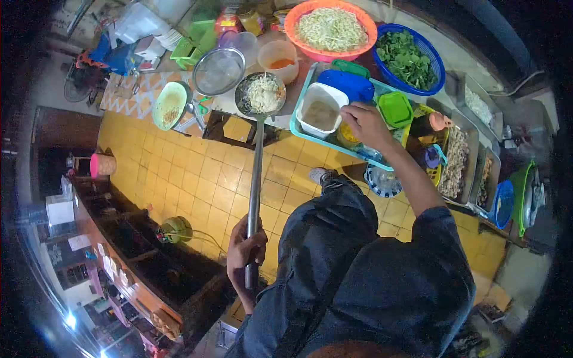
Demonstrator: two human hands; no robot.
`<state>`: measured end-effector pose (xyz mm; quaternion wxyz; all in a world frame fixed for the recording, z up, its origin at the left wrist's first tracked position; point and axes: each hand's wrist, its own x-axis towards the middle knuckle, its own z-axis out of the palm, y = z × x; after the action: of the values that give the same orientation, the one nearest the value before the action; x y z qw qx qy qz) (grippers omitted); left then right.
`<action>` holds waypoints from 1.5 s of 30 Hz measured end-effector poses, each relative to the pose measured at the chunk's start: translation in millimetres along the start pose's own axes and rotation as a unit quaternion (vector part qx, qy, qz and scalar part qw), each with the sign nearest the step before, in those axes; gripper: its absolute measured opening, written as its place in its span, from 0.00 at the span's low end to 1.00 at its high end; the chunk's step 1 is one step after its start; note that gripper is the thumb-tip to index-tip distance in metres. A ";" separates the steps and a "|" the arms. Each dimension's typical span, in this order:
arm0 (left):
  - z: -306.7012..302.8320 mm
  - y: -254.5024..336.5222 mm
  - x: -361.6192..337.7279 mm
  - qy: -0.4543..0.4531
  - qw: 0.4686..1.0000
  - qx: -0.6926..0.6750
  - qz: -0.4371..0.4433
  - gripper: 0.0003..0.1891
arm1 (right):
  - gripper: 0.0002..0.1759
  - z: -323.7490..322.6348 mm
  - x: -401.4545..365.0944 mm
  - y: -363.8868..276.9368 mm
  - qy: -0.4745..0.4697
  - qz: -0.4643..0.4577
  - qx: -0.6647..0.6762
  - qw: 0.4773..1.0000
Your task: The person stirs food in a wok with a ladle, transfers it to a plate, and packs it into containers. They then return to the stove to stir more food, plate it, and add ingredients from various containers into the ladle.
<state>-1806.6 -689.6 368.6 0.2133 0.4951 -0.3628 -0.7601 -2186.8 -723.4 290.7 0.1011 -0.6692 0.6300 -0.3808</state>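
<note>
My left hand is wrapped round the long metal handle of a ladle. The ladle's round bowl, held out over the counter's near edge, carries a pale, shredded food mix. My right hand is at the right rim of a white square tub that has greyish contents. Its fingers are curled together, and whatever they pinch is hidden. Just below these fingers is a container with yellow contents. The tub stands in a light blue tray, beside a blue lid and a green lidded box.
Behind the tray stand an orange basin of shredded cabbage and a blue basket of green leaves. Left of the ladle are a round strainer and a pale green bowl. A green gas cylinder stands on the yellow tiled floor.
</note>
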 end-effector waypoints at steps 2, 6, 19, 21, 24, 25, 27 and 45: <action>2.6 5.0 -0.1 0.002 1.000 0.011 -0.005 0.11 | 0.04 -10.4 -16.0 -2.8 0.061 0.032 0.050 0.996; 2.6 6.3 2.7 -0.001 1.000 0.015 -0.005 0.11 | 0.07 -36.1 -47.6 -21.7 0.224 0.114 0.042 0.967; 22.5 20.1 8.5 -0.010 0.999 0.036 -0.023 0.12 | 0.06 52.2 -79.9 38.9 0.098 0.127 -0.156 0.975; 21.7 20.7 10.8 -0.048 0.999 0.021 -0.012 0.11 | 0.08 51.1 -84.8 43.2 0.165 0.192 -0.054 0.966; 28.6 23.1 9.6 -0.021 0.999 0.040 -0.021 0.11 | 0.09 34.7 -90.3 34.3 0.188 0.284 0.042 0.939; 29.7 24.0 10.1 -0.015 0.998 0.049 -0.023 0.11 | 0.09 33.9 -92.4 35.6 0.188 0.286 0.042 0.939; 30.8 24.4 12.4 -0.010 0.998 0.058 -0.027 0.11 | 0.10 31.5 -96.0 38.2 0.231 0.260 0.070 0.935; 20.2 18.6 12.6 -0.074 0.996 0.032 -0.032 0.13 | 0.13 -16.5 -86.6 6.4 0.287 0.310 0.154 0.893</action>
<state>-1830.9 -703.3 380.2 0.1458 0.4553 -0.3860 -0.7890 -2195.0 -639.2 265.0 0.1304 -0.2772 0.7408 -0.5978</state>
